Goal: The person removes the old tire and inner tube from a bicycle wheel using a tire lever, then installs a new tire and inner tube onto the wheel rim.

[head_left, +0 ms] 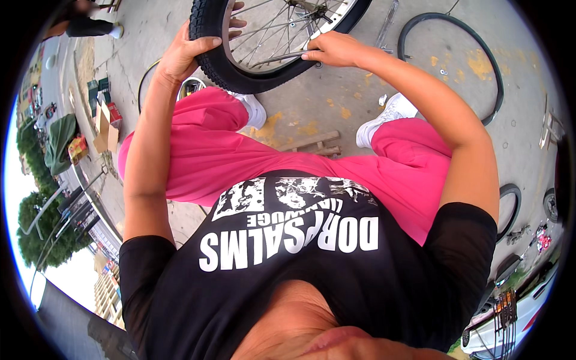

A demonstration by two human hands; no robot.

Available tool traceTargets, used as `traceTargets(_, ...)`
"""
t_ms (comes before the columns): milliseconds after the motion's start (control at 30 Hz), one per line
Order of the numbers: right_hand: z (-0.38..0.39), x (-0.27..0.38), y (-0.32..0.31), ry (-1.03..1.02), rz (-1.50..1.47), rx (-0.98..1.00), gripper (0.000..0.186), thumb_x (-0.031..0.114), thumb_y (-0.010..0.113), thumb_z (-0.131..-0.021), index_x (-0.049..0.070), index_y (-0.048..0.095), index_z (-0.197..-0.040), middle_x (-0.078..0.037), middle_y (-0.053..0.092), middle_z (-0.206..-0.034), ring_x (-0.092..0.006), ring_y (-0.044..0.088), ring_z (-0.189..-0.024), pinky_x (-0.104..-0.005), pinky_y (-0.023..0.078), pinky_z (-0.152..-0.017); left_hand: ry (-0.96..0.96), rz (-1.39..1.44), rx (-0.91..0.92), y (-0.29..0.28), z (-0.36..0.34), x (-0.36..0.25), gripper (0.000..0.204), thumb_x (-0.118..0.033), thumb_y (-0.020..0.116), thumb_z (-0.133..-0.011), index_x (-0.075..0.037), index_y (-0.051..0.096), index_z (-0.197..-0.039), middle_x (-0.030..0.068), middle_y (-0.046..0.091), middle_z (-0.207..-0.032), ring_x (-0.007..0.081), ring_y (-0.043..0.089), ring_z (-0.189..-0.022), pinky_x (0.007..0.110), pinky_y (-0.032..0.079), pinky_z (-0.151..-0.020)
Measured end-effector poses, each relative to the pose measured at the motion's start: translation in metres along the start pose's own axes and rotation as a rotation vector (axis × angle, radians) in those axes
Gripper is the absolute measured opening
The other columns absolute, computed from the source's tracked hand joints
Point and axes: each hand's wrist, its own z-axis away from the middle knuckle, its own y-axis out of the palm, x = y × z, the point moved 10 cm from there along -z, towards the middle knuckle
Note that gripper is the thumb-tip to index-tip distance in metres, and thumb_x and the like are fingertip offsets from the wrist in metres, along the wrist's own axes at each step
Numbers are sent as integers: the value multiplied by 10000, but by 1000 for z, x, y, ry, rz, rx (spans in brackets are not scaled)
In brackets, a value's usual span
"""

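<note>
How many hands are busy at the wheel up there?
2. The left hand grips the black tyre on its left; the right hand holds a grey rod, further right.

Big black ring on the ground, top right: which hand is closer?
Right. The right hand is left of the ring; the left hand is farther left, gripping the black tire.

The person wears a black shirt (pixel 192 300) with short sleeves (pixel 468 249). Big white letters (pixel 231 258) go across the front, and next to them is a black-and-white picture (pixel 297 195). The pants (pixel 222 144) are bright pink and loose. The shoes (pixel 373 129) are white. The hands (pixel 178 55) have no gloves.
</note>
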Motion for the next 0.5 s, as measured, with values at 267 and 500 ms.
traceTargets(267,0,-8,5,-7,-32,54,427,449,532,-897,39,653,-913,-100,672,-754,-267,660,-768,-407,494,-713,-7,15,-38,-6,-1,5,822,-164,780,-613,33,412,-1321,151,529,-1235,261,553,-1094,411,455,-967)
traceTargets(500,-9,-10,9,-60,-15,83,461,487,548,-882,65,668,-1024,-127,671,-797,-301,648,-811,-406,492,-737,-23,52,-104,-2,5,10,710,-121,755,-610,15,494,-1256,104,600,-1057,198,592,-958,332,513,-812)
